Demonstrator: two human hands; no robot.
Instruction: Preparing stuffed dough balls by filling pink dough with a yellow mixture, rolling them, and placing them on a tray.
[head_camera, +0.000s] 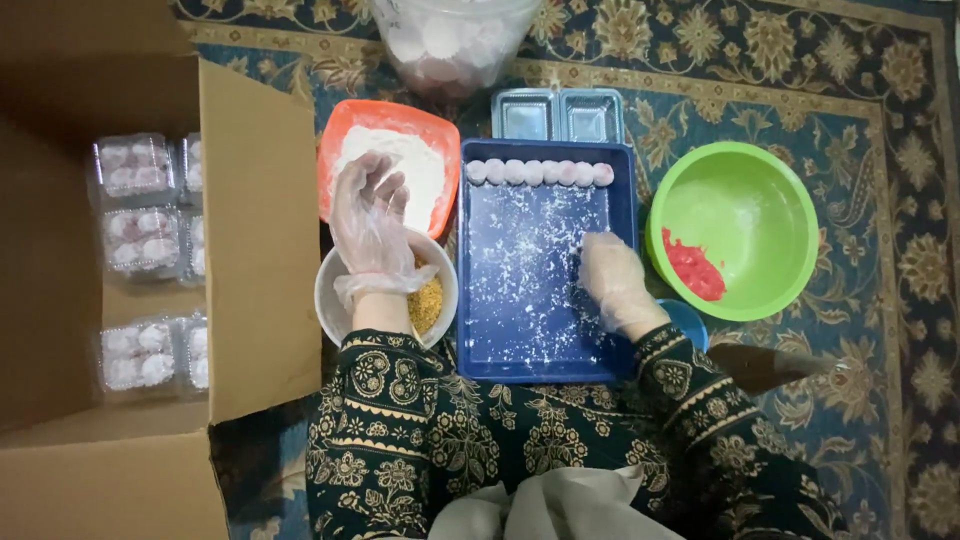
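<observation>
My left hand (371, 228), in a clear plastic glove, hovers with fingers curled over the near edge of an orange tray of white flour (345, 125) and above a white bowl of yellow crumbs (325, 290); whether it holds anything I cannot tell. My right hand (612, 280), also gloved, rests on the right side of a blue tray (530, 260) dusted with flour. A row of several white dough balls (540, 172) lies along the tray's far edge.
A green bowl (745, 200) with red filling (692, 268) sits to the right. A clear tub of white balls (450, 40) and empty clear packs (558, 113) lie beyond. An open cardboard box (255, 230) at left holds packed clear boxes (140, 210). A patterned carpet lies underneath.
</observation>
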